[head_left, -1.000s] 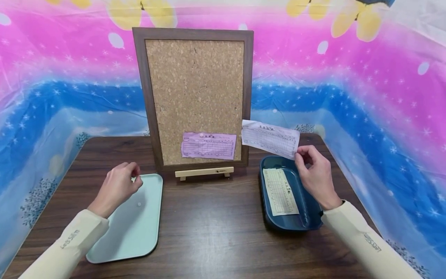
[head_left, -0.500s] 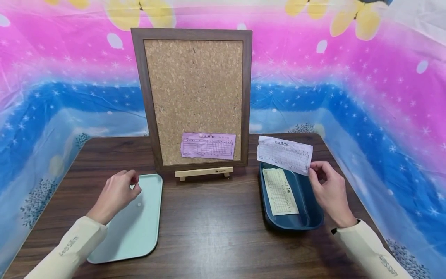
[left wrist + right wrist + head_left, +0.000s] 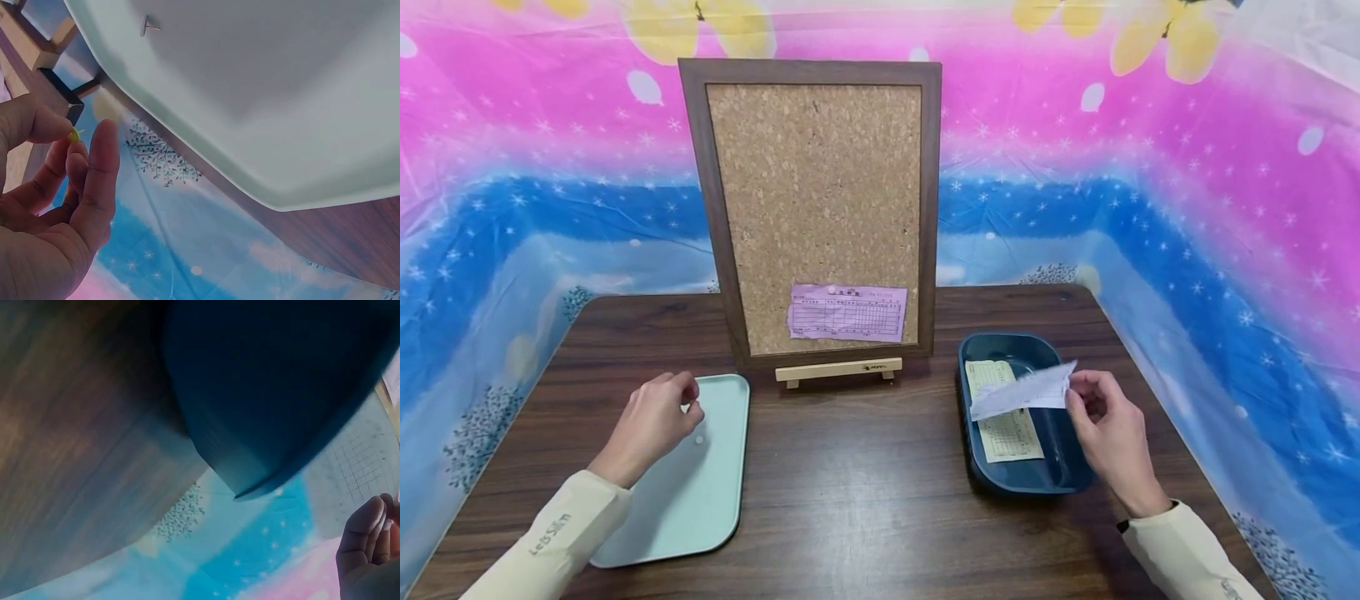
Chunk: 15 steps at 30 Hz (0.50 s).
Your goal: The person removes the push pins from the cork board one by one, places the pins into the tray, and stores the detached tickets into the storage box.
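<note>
My left hand (image 3: 651, 429) hovers over the light green tray (image 3: 715, 517). In the left wrist view its thumb and fingertips pinch a yellow thumbtack (image 3: 74, 135), point outward. Another thumbtack (image 3: 145, 26) lies on the tray, showing as a pale dot in the head view. My right hand (image 3: 1108, 437) pinches the right end of a white printed slip (image 3: 1018, 396), which tilts nearly edge-on above the dark blue bin (image 3: 1030, 482). Beneath it a pale yellow slip (image 3: 1011, 442) lies in the bin. A purple slip (image 3: 847, 315) is tacked low on the framed corkboard (image 3: 820, 183).
A small wooden easel ledge (image 3: 838, 369) supports the corkboard at the back of the brown table (image 3: 850, 517). Tray and bin stand apart on the left and right. A patterned pink and blue cloth (image 3: 1015, 142) surrounds the table.
My right hand has moved right and down from beside the corkboard to over the bin, and the white slip has tipped from facing me to nearly flat. The left hand lowered slightly.
</note>
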Tool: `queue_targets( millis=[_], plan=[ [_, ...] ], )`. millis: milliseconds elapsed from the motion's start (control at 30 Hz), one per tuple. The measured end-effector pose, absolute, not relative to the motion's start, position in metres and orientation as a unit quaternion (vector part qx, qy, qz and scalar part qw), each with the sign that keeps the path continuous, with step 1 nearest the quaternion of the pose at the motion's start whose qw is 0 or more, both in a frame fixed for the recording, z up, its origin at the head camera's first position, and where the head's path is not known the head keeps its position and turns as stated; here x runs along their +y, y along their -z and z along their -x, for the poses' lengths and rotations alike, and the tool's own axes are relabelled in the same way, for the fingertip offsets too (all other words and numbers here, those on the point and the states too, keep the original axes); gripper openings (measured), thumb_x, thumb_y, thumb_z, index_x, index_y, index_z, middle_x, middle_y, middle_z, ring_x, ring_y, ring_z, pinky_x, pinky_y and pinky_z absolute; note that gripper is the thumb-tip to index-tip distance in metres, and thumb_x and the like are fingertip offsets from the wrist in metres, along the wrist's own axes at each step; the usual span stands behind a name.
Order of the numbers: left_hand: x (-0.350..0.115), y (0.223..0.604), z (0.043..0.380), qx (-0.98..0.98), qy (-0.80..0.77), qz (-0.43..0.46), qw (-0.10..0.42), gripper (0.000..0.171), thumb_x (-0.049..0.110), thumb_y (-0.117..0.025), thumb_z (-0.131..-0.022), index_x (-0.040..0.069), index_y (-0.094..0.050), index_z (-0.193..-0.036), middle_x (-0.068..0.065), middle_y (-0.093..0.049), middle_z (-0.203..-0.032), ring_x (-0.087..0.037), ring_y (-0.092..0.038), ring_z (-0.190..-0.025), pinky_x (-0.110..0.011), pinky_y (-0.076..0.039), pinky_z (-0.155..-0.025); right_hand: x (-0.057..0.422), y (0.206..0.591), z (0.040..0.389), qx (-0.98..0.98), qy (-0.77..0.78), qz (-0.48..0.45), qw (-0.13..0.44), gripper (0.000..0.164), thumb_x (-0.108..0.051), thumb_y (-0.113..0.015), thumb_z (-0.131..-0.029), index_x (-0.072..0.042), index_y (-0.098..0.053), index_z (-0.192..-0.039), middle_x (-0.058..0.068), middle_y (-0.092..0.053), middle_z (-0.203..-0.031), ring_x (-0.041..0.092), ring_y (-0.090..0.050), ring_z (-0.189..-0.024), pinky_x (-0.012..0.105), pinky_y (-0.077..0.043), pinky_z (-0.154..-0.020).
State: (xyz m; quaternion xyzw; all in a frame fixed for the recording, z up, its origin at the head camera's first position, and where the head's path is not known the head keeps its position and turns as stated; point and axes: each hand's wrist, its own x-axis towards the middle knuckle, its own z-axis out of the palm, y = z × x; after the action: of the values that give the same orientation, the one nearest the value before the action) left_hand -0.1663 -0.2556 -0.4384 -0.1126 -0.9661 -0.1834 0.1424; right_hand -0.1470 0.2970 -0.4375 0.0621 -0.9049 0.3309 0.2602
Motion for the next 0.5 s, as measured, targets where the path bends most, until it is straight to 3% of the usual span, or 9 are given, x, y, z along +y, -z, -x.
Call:
queue_targets(
  millis=[500],
  plan=[
    [-0.254,0.448,0.165,-0.978,0.164,0.104,0.075,0.012,0.001,-0.064,-0.068,0.006,-0.053,-0.071,-0.001,-0.045,-0.062,-0.017,-0.042,-0.055,-0.034,-0.035,-0.05,0.291,0.446,0.133,-0.939,-0.292,-0.07,0.166,0.012,-0.009,-0.068,-0.085,-0.009,-0.069,-0.097,0.002,-0.064,-0.086,0.014,-0.052,-0.064,0.024,-0.046,-0.054]
  ],
)
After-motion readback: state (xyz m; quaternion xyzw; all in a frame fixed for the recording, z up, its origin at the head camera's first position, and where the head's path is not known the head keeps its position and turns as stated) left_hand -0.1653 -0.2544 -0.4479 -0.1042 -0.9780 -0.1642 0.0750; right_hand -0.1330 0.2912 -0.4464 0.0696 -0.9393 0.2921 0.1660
